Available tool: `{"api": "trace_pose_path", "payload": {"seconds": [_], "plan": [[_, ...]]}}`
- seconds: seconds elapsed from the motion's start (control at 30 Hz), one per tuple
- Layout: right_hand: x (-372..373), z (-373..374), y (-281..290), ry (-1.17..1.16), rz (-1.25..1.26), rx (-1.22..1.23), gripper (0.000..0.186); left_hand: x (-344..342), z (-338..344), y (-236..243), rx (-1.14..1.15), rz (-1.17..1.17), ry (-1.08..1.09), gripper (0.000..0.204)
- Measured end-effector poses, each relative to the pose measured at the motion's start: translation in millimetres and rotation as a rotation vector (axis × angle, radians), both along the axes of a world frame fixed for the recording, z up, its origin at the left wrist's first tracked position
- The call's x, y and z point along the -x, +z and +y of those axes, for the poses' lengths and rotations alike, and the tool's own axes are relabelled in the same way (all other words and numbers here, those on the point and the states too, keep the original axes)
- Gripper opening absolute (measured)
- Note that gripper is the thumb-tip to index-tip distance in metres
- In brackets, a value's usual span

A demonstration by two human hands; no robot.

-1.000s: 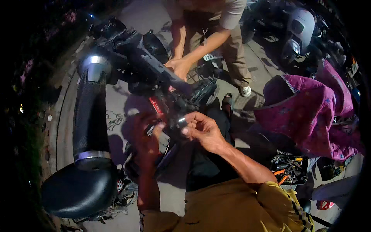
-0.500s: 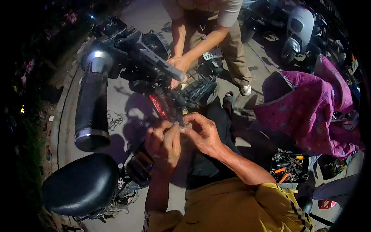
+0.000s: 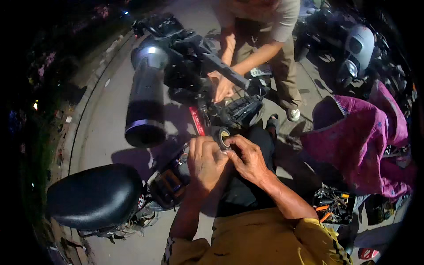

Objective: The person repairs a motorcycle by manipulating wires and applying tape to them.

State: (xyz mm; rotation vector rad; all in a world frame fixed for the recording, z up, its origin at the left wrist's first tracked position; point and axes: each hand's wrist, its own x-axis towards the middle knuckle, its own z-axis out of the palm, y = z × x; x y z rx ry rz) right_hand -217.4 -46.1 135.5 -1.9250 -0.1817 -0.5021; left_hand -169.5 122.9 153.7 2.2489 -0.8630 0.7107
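A small dark roll of tape (image 3: 220, 140) with a pale core stands between my two hands, over my lap. My right hand (image 3: 251, 160) grips it, the fingers at the core and the thumb low beside the roll. Up against it, my left hand (image 3: 205, 161) is closed, fingers bent and pressed together close to the right thumb. Whatever lies in that pinch is too small or hidden. Just beyond my left hand, a red strip (image 3: 197, 121) shows on the dark two-wheeler. Its black handlebar grip (image 3: 145, 99) rises large on the left.
Another person's hands (image 3: 223, 86) work at the vehicle's front, beneath a lever. A black seat (image 3: 95, 194) is at lower left. On the right are a pink patterned cover (image 3: 353, 143) and a tray of tools (image 3: 333, 206). A pale scooter (image 3: 360, 46) stands beyond.
The view has shifted, so most of the scene sits farther right. My hands remain together at the tape roll, and the other person's hands stay at the vehicle's front.
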Motion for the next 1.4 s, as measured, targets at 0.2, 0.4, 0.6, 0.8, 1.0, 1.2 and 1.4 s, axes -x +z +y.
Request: {"api": "trace_pose_path", "payload": {"seconds": [0.2,0.4,0.6,0.8,1.0,1.2,1.4], "plan": [[-12,6,-2,-0.057,0.160,0.072,0.030,3,9,-10,0.028,0.030,0.002,0.026],[-27,13,-4,0.055,0.052,0.258,0.030,-11,26,-4,0.106,0.038,-0.029,0.027],[-61,44,4,0.184,0.060,0.116,0.023,-45,54,-7,0.491,0.496,-0.075,0.027],[-87,74,6,0.253,0.053,-0.319,0.017,-71,77,-36,0.787,0.674,-0.394,0.085],[-94,83,-2,0.072,0.090,-0.344,0.015,-74,79,-30,0.658,0.685,-0.363,0.067],[-107,93,-17,0.065,0.074,-0.719,0.011,-72,75,-7,0.331,0.587,-0.102,0.039],[-142,106,-37,0.083,-0.004,-0.815,0.005,-98,82,-8,0.327,0.539,0.026,0.024]]}}
